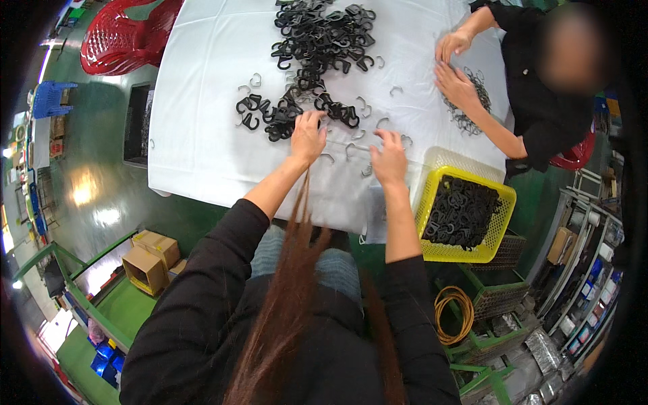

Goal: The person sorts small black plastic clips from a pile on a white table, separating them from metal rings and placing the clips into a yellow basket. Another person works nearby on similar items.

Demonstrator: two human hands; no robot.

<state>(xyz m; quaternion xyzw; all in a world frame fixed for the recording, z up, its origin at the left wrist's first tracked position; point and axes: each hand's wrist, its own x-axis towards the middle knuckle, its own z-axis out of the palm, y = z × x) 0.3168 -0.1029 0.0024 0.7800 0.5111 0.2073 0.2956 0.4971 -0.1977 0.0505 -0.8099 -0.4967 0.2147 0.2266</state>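
My left hand [308, 140] is at the near edge of a cluster of black plastic hooks [278, 128], its fingers bent down among them. What lies under those fingertips is hidden. To its right, my right hand [389, 158] hovers over the white-covered table [209, 152] with thumb and fingers apart. Loose bent metal clips [350, 150] are scattered between and around my hands. A bigger heap of the same black hooks [320, 37] spreads toward the far edge.
A yellow basket [503, 223] full of black parts stands at the table's near right corner. Across on the right, a co-worker's hands [459, 84] are by a pile of metal clips [476, 101]. A red chair [125, 40] stands at the far left, cardboard boxes [152, 260] at lower left.
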